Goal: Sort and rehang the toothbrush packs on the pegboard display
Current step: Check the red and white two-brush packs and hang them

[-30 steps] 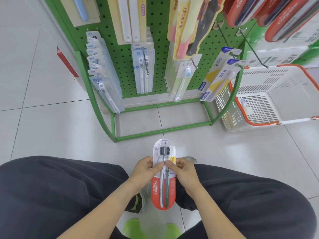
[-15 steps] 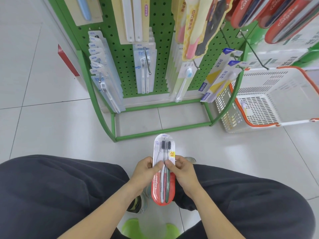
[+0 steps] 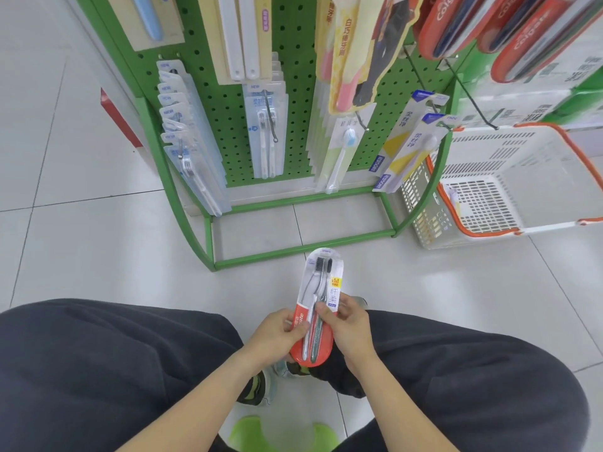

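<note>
While both our left hand (image 3: pixel 277 331) and right hand (image 3: pixel 347 326) pinch the red-and-clear twin toothbrush blister pack (image 3: pixel 318 308) just short of the green pegboard stand (image 3: pixel 293 44), we are sorting; next, lift its top hole onto the matching red packs' hook up right.

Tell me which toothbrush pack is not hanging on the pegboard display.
It is the red-bottomed two-brush pack, gripped low in front of the display by the left hand and the right hand. All other packs hang on hooks of the green pegboard.
</note>
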Demonstrator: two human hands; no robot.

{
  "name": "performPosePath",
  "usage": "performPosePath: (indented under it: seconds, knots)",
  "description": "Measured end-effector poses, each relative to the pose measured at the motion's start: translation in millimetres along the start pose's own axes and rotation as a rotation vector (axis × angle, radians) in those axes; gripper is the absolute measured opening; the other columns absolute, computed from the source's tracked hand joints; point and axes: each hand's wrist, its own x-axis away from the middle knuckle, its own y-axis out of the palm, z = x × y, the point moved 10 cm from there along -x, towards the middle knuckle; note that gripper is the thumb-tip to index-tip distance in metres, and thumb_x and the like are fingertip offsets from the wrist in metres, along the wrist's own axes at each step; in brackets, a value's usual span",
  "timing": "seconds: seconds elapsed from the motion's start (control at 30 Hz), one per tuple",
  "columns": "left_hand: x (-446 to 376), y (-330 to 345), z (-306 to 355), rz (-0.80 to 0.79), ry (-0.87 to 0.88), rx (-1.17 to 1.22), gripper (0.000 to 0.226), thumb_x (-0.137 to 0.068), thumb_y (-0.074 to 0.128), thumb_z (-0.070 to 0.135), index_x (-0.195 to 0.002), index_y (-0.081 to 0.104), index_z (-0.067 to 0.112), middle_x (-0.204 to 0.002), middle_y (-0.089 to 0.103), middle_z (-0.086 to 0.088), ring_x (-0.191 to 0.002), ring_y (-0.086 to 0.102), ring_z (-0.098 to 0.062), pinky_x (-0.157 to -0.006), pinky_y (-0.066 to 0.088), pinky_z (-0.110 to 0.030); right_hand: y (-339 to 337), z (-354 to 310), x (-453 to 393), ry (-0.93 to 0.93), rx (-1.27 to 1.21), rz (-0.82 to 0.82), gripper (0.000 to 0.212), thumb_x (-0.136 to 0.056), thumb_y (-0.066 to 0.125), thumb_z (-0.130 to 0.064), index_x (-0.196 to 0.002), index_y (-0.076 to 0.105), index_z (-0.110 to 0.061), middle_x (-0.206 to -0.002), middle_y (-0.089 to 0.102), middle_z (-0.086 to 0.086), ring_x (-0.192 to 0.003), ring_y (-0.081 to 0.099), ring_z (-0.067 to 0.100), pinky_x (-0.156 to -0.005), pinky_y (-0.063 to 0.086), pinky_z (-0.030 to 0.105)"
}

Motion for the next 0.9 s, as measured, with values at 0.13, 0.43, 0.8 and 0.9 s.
performPosePath:
  seconds: [0.13, 0.43, 0.8, 0.9]
  knots:
    - [0.4, 1.2, 5.9, 0.036, 0.053, 0.012, 0.028, -0.098, 0.065, 0.029, -0.12, 0.056, 0.014, -0.106, 0.073, -0.006, -0.083, 0.076, -0.018, -0.068, 0.063, -0.032, -1.9, 1.6, -1.6, 0.025, -0.009, -0.001, 0.029, -0.09, 0.077, -0.014, -0.118, 0.07, -0.008, -0.102, 0.079, 0.009, -0.093, 0.076, 0.027, -0.085, 0.062, 0.041]
    - [2.3, 1.8, 14.7, -0.012, 0.153, 0.119, 0.067, -0.078, 0.085, 0.007, -0.133, 0.051, 0.026, -0.112, 0.073, -0.001, -0.099, 0.073, -0.013, -0.08, 0.062, -0.033, 3.1, -7.7, -0.8, 0.007, -0.046, -0.08, 0.039, -0.091, 0.076, -0.023, -0.127, 0.066, -0.014, -0.103, 0.079, 0.007, -0.096, 0.076, 0.027, -0.085, 0.062, 0.039]
    - [4.1, -12.4, 21.1, 0.048, 0.171, 0.215, 0.053, -0.083, 0.081, 0.008, -0.129, 0.055, 0.014, -0.108, 0.074, -0.01, -0.09, 0.076, -0.026, -0.072, 0.063, -0.039, 15.4, -6.6, 3.7, 0.023, -0.091, -0.186, 0.041, -0.089, 0.078, -0.017, -0.128, 0.067, -0.006, -0.112, 0.076, 0.016, -0.105, 0.073, 0.036, -0.096, 0.057, 0.052]
    - [5.8, -21.9, 20.3, 0.148, 0.166, 0.238, 0.054, -0.083, 0.08, 0.004, -0.13, 0.055, 0.01, -0.096, 0.076, -0.009, -0.075, 0.075, -0.023, -0.068, 0.062, -0.034, 24.5, -13.7, 6.9, 0.028, -0.079, -0.338, 0.047, -0.093, 0.074, -0.011, -0.137, 0.061, -0.01, -0.12, 0.073, 0.018, -0.111, 0.07, 0.038, -0.098, 0.056, 0.051]
